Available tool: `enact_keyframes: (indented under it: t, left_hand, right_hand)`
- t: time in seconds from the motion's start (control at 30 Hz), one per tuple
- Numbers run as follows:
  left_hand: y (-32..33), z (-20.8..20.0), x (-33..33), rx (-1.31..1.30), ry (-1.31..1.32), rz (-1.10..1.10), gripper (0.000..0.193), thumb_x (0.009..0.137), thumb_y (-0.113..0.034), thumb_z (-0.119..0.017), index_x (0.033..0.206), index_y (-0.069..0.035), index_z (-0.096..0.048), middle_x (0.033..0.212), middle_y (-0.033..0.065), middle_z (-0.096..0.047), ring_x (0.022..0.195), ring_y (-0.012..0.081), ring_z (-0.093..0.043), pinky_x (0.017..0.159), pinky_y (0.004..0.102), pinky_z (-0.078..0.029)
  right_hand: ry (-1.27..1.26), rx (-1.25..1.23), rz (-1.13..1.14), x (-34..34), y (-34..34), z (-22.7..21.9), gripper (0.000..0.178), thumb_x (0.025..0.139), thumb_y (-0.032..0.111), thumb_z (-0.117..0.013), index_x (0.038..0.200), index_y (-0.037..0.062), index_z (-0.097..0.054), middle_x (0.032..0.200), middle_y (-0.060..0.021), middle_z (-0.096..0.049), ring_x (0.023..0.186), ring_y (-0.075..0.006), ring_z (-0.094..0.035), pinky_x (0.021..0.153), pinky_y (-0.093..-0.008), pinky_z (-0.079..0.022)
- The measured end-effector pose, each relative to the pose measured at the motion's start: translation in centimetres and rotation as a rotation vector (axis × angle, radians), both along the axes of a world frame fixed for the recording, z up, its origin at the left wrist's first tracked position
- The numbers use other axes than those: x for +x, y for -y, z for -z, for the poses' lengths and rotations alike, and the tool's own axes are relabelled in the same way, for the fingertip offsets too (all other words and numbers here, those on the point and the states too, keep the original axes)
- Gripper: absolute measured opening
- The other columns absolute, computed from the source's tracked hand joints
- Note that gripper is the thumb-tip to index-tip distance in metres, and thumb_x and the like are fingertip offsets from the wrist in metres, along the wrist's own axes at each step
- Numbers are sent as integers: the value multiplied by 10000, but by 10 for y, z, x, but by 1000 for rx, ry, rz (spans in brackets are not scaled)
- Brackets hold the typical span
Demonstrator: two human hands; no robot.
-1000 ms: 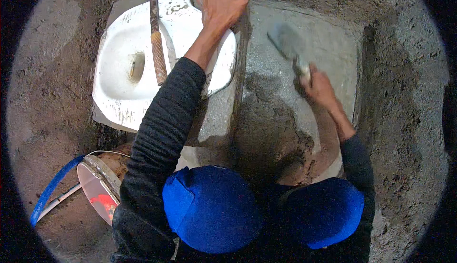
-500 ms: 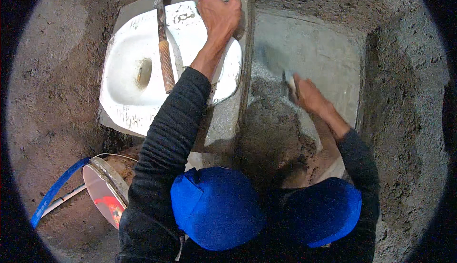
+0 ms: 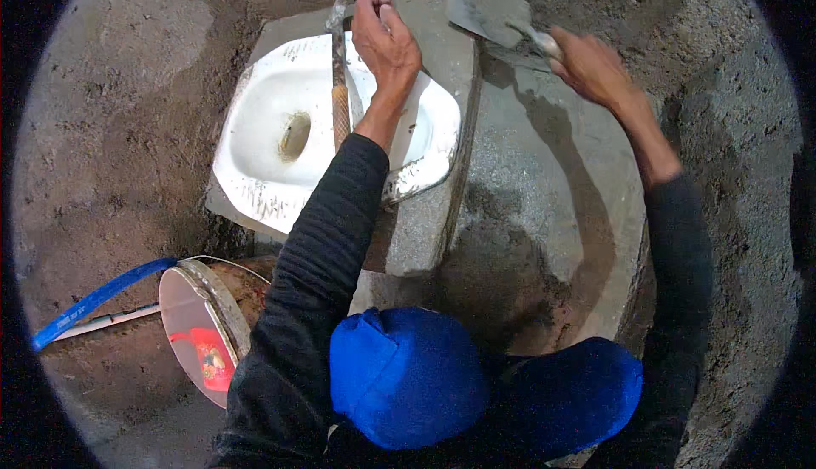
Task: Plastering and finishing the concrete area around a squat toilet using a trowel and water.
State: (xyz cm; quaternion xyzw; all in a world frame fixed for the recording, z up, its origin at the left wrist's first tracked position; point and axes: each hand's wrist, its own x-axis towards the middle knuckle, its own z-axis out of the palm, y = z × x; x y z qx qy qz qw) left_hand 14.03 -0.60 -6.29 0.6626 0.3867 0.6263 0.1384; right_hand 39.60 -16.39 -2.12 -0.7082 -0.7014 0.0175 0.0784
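My right hand (image 3: 595, 65) grips the pale handle of a trowel (image 3: 486, 15) with a broad grey blade. The blade is at the far end of the raised step, by its corner. My left hand (image 3: 387, 44) is held with curled fingers over the far edge of a white squat toilet pan (image 3: 255, 146); nothing shows in it. Just left of that hand, a hammer (image 3: 340, 108) with a tan cross-hatched grip lies across the pan, its head at the far edge. My left forearm hides the grip's near end and part of the pan.
Wet grey cement (image 3: 544, 172) covers the lower slab right of the step (image 3: 416, 240). A tipped bucket (image 3: 204, 333) holding something red lies at lower left, beside a blue strap-like hose (image 3: 102, 303) and a white pipe. Rough walls surround me. My blue-clad knees (image 3: 408, 375) are close by.
My right hand has swept the trowel from the middle of the lower slab far and left, to the step's far corner. The view has shifted slightly; my left hand stays by the pan.
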Motion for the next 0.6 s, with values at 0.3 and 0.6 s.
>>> enact_keyframes:
  t: [0.3, 0.6]
  left_hand:
    - [1, 18, -5, -12, -157, -92, 292, 923, -118, -480, 1159, 53, -473, 1072, 263, -453, 1029, 434, -459, 939, 516, -356]
    - [6, 14, 4, -22, -86, -57, 346, 911, -116, -497, 1209, 55, -460, 1093, 225, -441, 1062, 402, -455, 961, 493, -345]
  right_hand:
    - [108, -70, -244, 9, -58, -5, 364, 867, 69, -584, 1231, 66, -582, 975, -230, -680, 941, -453, -642, 813, -571, -506]
    - [-5, -60, -190, 17, -72, -2, 458, 840, 117, -671, 1283, 78, -564, 1062, -207, -664, 1028, -419, -620, 890, -518, -501]
